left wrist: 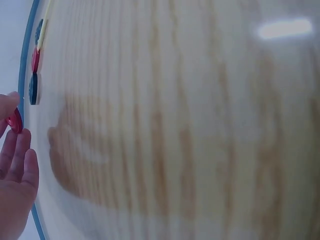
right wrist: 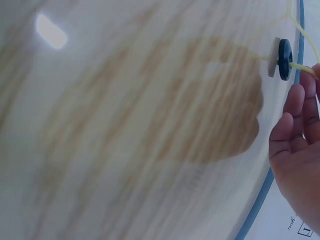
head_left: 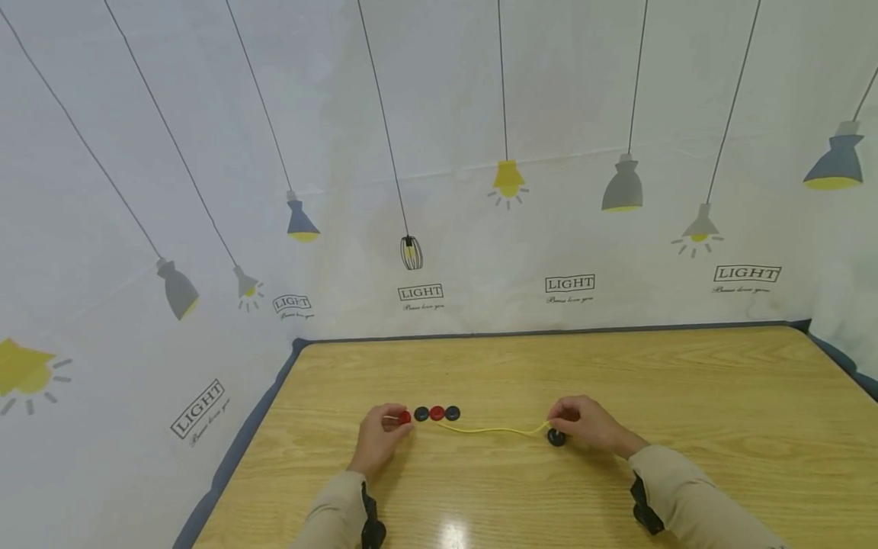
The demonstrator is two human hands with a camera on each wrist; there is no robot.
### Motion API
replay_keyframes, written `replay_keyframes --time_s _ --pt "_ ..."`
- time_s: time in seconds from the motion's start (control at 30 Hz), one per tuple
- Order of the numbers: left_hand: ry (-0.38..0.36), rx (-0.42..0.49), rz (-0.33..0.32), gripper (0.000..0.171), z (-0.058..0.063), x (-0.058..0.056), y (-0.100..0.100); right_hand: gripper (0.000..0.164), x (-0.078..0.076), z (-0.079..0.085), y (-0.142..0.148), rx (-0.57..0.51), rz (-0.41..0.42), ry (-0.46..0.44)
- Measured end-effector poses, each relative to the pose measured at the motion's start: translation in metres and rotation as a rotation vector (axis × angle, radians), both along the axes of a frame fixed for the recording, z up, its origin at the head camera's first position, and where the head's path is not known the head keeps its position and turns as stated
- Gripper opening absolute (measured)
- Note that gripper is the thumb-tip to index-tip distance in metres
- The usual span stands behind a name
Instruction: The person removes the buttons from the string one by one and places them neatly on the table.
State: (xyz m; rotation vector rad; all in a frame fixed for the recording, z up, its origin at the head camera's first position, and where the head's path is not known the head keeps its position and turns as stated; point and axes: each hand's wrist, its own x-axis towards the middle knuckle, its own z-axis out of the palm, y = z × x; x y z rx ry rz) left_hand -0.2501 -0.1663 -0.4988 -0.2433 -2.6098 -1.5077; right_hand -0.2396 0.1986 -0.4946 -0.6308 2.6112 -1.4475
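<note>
My left hand (head_left: 379, 441) pinches a round red button (head_left: 405, 417) between thumb and fingers, at the left end of a row. Beside it on the table lie a dark button (head_left: 421, 413), a second red button (head_left: 437, 412) and another dark button (head_left: 453, 412). A yellow string (head_left: 490, 431) runs along the table just in front of the row. Its right end is pinched by my right hand (head_left: 591, 424). Below those fingertips a dark button (right wrist: 284, 59) hangs on the string, which passes through it; the right wrist view shows it nearly edge-on.
The wood-grain table (head_left: 494, 488) has a dark blue edge along its back and left side. Behind it hangs a pale cloth (head_left: 466, 229) printed with lamps. Light glares off the tabletop near the front.
</note>
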Motion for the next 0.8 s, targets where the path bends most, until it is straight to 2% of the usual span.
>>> replay_keyframes --time_s 0.5,0.57,0.67,0.73,0.8 --pt "0.021 -0.079 0.061 0.025 -0.004 -0.010 -0.002 0.009 0.000 0.000 0.000 -0.027 0.013 -0.016" --pt "0.019 -0.081 0.059 0.026 -0.005 -0.011 -0.002 0.008 0.005 0.008 -0.002 -0.017 0.008 -0.014" --pt "0.028 -0.080 0.052 0.026 -0.006 -0.012 -0.002 0.007 0.006 0.008 -0.003 -0.009 0.002 -0.011" --pt "0.032 -0.077 0.050 0.026 -0.007 -0.012 -0.001 0.007 0.006 0.007 -0.003 -0.004 0.002 -0.008" --pt "0.041 -0.078 0.047 0.025 -0.007 -0.012 0.000 0.008 0.000 -0.002 0.000 -0.009 0.004 -0.013"
